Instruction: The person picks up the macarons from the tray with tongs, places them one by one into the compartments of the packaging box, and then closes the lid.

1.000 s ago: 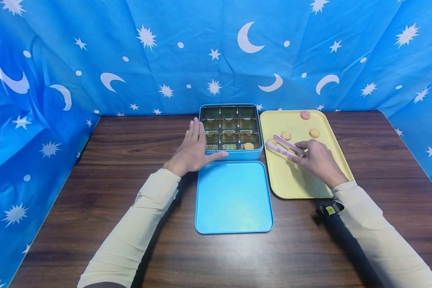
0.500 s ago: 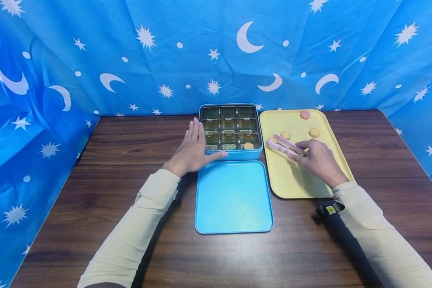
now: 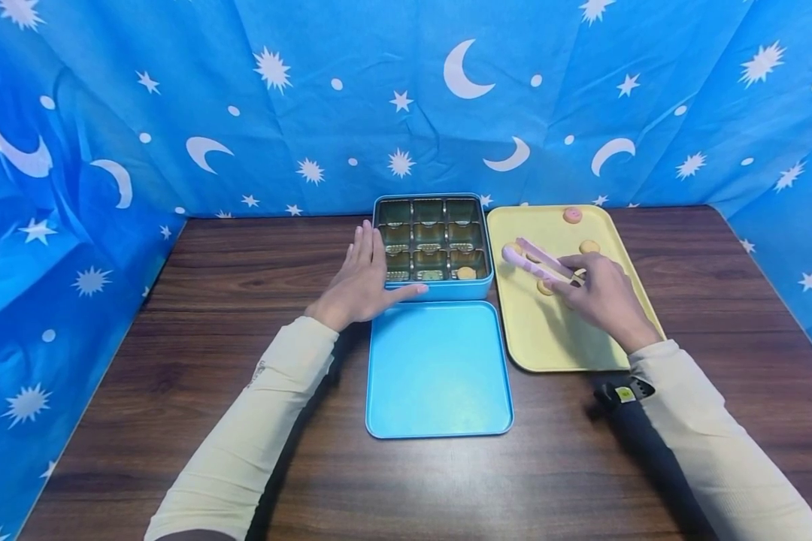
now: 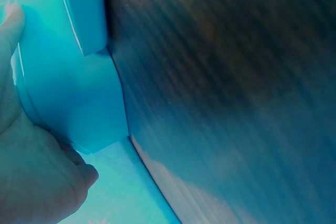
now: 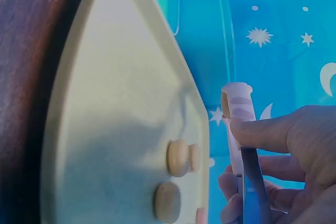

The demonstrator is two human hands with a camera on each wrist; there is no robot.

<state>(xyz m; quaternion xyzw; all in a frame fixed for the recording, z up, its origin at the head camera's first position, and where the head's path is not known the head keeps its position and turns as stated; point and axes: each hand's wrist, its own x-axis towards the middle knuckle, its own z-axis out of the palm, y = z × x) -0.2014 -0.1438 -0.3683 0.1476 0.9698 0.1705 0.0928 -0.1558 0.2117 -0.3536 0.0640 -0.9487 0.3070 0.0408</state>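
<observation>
My right hand (image 3: 605, 297) holds pink tongs (image 3: 546, 261) above the yellow tray (image 3: 562, 349). A round cookie (image 5: 226, 104) sits between the tong tips, seen best in the right wrist view. Other pale round cookies (image 3: 589, 246) and a pink ring-shaped cookie (image 3: 572, 216) lie on the tray; one is partly hidden behind the tongs. With straight fingers, my left hand (image 3: 355, 285) rests against the left side of a blue tin (image 3: 446, 290), its thumb along the front edge. Inside the tin is a divided insert, with one cookie (image 3: 466, 273) in the front right compartment.
A blue square lid (image 3: 440, 368) lies flat in front of the tin. The yellow tray stands right beside the tin. Behind the wooden table (image 3: 243, 248) hangs a blue curtain (image 3: 352, 98) with moons and stars.
The tongs have risen from the tray with the cookie between their tips, uncovering a cookie below them. My left hand stays in place on the tin.
</observation>
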